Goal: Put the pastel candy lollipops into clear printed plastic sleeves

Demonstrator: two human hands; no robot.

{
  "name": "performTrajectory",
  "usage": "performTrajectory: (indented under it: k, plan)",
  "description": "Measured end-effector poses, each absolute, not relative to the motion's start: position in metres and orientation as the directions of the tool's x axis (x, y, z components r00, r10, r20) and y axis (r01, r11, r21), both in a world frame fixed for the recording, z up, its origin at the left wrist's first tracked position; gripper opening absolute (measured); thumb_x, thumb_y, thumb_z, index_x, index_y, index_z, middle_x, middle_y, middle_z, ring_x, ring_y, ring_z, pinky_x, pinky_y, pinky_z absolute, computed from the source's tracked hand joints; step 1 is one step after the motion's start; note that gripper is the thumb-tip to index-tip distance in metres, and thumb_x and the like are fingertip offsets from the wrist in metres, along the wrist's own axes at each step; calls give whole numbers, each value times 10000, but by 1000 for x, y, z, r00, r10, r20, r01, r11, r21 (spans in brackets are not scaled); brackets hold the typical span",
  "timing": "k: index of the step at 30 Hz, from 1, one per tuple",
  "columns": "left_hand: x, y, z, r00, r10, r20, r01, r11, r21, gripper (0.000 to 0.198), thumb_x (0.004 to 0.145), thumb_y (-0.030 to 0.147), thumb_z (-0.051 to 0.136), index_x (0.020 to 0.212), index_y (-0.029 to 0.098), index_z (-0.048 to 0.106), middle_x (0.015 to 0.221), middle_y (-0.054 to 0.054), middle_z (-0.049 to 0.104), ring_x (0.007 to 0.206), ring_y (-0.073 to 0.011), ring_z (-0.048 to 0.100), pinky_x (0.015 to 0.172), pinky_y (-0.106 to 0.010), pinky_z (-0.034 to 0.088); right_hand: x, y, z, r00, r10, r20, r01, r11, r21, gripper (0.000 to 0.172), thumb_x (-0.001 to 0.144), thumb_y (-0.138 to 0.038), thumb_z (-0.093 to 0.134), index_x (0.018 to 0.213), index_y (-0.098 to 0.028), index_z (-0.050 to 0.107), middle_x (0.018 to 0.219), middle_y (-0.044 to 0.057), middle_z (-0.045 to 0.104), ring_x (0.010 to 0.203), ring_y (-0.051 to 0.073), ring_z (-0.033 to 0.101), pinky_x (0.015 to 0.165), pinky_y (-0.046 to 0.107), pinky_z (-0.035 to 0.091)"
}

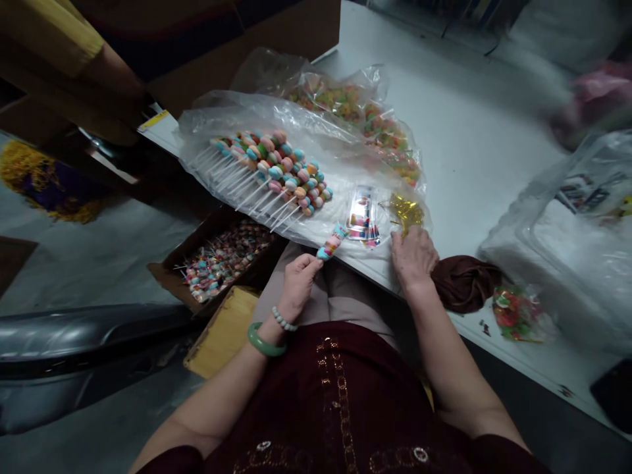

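Note:
My left hand (299, 282) pinches the lower end of a wrapped candy stick (332, 242), held over the table's front edge. My right hand (413, 257) rests at the table edge with its fingertips on a bundle of gold ties (407, 209); its fingertips are partly hidden. Between the hands lies a small stack of printed clear wrappers (362, 214). Farther left, a pile of candy lollipops (281, 168) in pink, blue and orange lies on a plastic sheet (212, 112), with white sticks pointing toward the front left.
Bags of gummy candy (345, 105) lie behind the lollipops. An open carton of wrapped candies (222, 260) stands below at left. A brown cloth (465, 283), a small candy bag (516, 313) and a plastic-lined bin (582, 243) are at right. Another person's arm (111, 72) shows upper left.

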State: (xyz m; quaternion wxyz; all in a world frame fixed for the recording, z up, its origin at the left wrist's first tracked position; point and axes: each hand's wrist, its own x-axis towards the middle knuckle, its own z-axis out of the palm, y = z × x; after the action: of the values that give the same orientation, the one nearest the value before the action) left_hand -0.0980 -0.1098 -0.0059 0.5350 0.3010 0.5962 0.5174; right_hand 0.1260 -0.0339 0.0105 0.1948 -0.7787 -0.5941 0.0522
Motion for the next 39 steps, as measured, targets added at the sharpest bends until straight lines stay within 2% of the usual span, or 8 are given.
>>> performTrajectory:
  k: [5,11,16,22,26,33,36,39]
  plan:
    - [-96,-110,0,-175,868,-464,-309,399,863,222,650,301,718,572,155,570,450,64,401,400,-31,275,407,-197,158,147,-25,-4,275,959,65,927,-247,-284,233,868,-234,443,866,-187,672,899,110,650,805,233,553,692,338,371]
    - [-96,-110,3,-173,830,-531,-353,451,820,240,610,330,715,591,146,563,435,68,424,355,-14,258,373,-180,106,149,-29,7,145,970,195,948,-80,-307,218,811,-219,465,835,-188,679,916,95,669,890,238,533,764,332,372]
    - [-94,-110,2,-112,807,-580,-400,498,770,248,592,334,713,601,142,556,438,68,432,340,-9,254,360,-173,99,153,-28,11,127,968,216,966,-72,-247,254,812,-228,459,861,-190,705,850,98,691,825,240,541,750,341,355]
    - [-97,-110,0,-93,796,-598,-429,510,745,254,580,327,727,612,133,566,445,62,450,338,-5,268,358,-165,111,167,-17,7,178,960,216,866,-49,-497,298,774,-282,505,969,-213,720,873,55,721,799,218,587,761,329,424]
    - [-97,-110,-1,-86,796,-599,-439,509,740,253,581,321,732,612,129,571,446,62,451,337,-3,271,359,-162,112,174,-14,5,207,963,171,752,-45,-658,266,721,-296,552,906,-205,721,824,28,715,777,203,609,772,328,453]
    - [-95,-110,2,-72,798,-598,-425,518,742,242,596,322,716,605,131,568,444,60,447,337,-5,263,356,-168,109,166,-26,12,186,917,353,779,82,-622,117,750,-225,497,756,-218,613,823,39,625,859,219,560,824,364,447]
    - [-88,-109,7,-104,795,-597,-416,511,752,227,602,310,711,608,136,566,437,66,434,342,-10,267,358,-170,111,128,-50,19,76,913,400,735,220,-642,112,811,-197,478,810,-225,586,845,38,604,836,206,553,769,332,449]
    - [-79,-109,12,-131,807,-576,-405,487,774,250,597,313,734,602,139,554,438,67,434,354,-13,285,365,-171,124,79,-79,19,-243,877,414,707,453,-543,149,871,-170,452,863,-218,593,823,54,611,810,210,551,752,328,434]
